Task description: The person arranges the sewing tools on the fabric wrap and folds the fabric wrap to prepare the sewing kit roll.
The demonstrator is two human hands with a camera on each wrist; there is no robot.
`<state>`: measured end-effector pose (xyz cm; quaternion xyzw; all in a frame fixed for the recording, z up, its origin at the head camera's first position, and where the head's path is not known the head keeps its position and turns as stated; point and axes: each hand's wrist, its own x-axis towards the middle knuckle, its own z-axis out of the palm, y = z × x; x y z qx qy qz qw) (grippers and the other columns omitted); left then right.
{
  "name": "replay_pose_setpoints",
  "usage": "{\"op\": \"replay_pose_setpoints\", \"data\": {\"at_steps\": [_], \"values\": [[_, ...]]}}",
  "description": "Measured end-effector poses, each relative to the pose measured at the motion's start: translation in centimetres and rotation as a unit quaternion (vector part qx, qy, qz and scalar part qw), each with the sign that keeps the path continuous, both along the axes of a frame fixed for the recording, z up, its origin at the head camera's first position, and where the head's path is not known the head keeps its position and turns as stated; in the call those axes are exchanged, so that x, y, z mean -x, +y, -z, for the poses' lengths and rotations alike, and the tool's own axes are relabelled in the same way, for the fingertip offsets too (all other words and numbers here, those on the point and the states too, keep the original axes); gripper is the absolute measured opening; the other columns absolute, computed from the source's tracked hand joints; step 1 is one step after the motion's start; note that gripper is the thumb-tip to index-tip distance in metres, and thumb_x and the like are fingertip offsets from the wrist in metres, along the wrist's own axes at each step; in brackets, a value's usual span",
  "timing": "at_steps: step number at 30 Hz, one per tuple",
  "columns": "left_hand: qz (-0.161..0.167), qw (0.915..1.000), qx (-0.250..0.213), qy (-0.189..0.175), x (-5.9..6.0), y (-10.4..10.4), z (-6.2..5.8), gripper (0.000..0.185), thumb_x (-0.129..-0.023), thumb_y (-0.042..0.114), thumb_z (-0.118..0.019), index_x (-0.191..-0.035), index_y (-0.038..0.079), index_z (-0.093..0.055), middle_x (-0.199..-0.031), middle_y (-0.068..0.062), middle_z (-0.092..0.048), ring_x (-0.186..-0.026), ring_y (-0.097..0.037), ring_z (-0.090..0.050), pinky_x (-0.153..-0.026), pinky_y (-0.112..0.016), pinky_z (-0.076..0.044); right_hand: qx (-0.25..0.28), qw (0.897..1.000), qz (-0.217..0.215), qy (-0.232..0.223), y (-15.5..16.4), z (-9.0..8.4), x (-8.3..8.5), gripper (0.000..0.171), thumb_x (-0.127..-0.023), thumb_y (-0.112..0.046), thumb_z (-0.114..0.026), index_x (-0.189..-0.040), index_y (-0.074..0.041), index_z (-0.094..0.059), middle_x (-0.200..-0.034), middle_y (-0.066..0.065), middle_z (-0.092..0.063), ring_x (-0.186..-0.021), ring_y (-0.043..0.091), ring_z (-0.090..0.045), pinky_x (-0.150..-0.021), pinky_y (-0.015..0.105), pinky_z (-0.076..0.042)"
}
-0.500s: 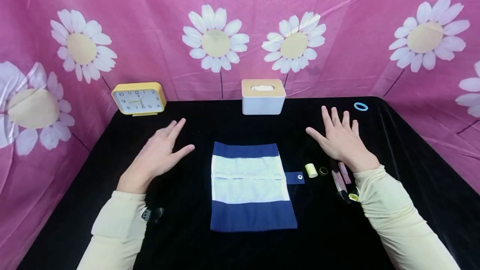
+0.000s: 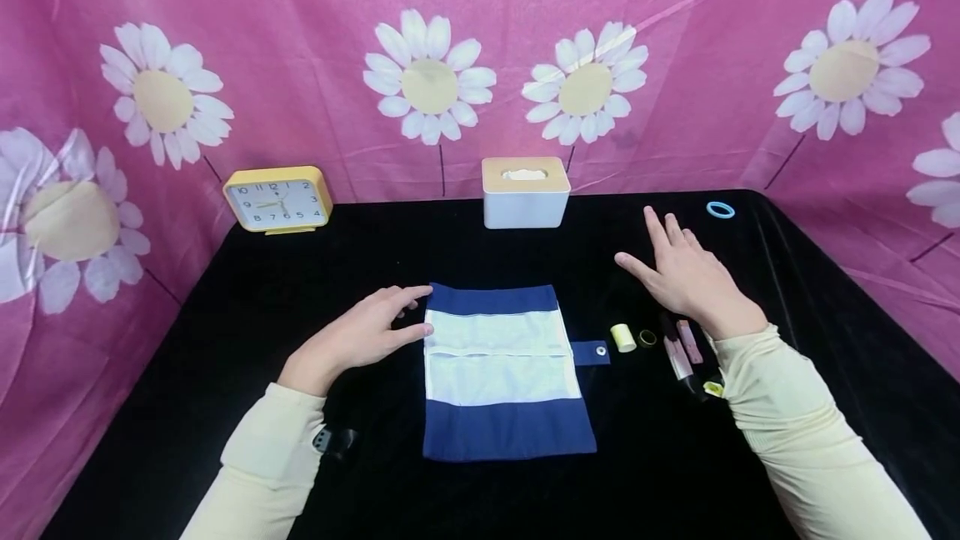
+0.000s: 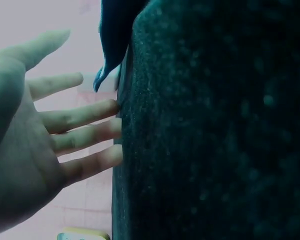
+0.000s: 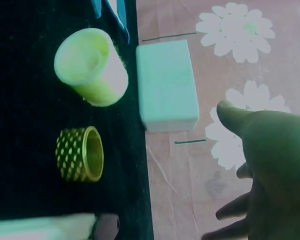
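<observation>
Cloth pouch [image 2: 502, 369], navy with a white middle band, is lying flat at the centre of the frame on the black table [image 2: 225, 407], its long axis running toward the person and its snap tab sticking out to the right. Left hand [image 2: 352, 338] is nearer, fingers straight and touching the pouch's upper left edge. Right hand [image 2: 686, 273] is hovering spread and empty at right of centre, above a yellow cylinder [image 2: 622, 338], brass ring [image 2: 647, 338] and pens [image 2: 684, 348]. Its sleeve is partly hiding the pens.
</observation>
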<state>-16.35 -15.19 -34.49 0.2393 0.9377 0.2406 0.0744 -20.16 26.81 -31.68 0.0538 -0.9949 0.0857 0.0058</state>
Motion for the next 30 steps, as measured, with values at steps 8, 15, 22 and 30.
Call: {"op": "replay_pose_setpoints", "data": {"at_steps": [8, 15, 22, 30], "values": [[0.012, 0.9995, 0.023, -0.015, -0.5, 0.8, -0.2, 0.056, -0.089, 0.042, -0.062, -0.137, 0.016, -0.049, -0.126, -0.007, -0.056, -0.112, -0.022, -0.049, -0.096, -0.044, -0.043, -0.005, 1.000, -0.007, 0.015, 1.7, 0.3, -1.6, 0.091, -0.088, -0.071, -0.034, -0.153, -0.013, -0.007, -0.142, 0.033, -0.032, -0.125, 0.053, -0.036, -0.090, 0.067, -0.035], [0.037, 0.9988, 0.033, 0.008, -0.5, 1.3, -0.1, 0.051, -0.087, 0.037, -0.066, -0.129, 0.012, -0.057, -0.123, -0.007, -0.059, -0.106, -0.020, -0.050, -0.091, -0.039, -0.045, -0.029, 0.999, 0.015, -0.006, 3.9, 0.7, -2.7, 0.086, -0.088, -0.069, -0.037, -0.149, -0.009, -0.023, -0.126, 0.036, -0.043, -0.103, 0.057, -0.050, -0.076, 0.064, -0.041], [0.035, 0.9981, 0.048, 0.015, -0.3, 1.6, 0.0, 0.048, -0.082, 0.033, -0.073, -0.122, 0.010, -0.062, -0.121, -0.008, -0.060, -0.104, -0.020, -0.049, -0.089, -0.038, -0.045, -0.040, 0.999, 0.006, -0.011, 6.3, 1.5, -3.6, 0.073, -0.091, -0.055, -0.049, -0.137, 0.001, -0.039, -0.101, 0.029, -0.061, -0.090, 0.052, -0.056, -0.070, 0.062, -0.042], [0.017, 0.9982, 0.057, -0.008, -0.3, 1.5, 0.1, 0.054, -0.077, 0.033, -0.078, -0.123, 0.010, -0.063, -0.111, -0.004, -0.061, -0.095, -0.017, -0.046, -0.079, -0.031, -0.043, -0.036, 0.999, -0.019, -0.011, 7.4, 2.5, -4.1, 0.059, -0.086, -0.038, -0.062, -0.125, 0.005, -0.051, -0.075, 0.004, -0.071, -0.088, 0.044, -0.062, -0.065, 0.057, -0.044]]}}
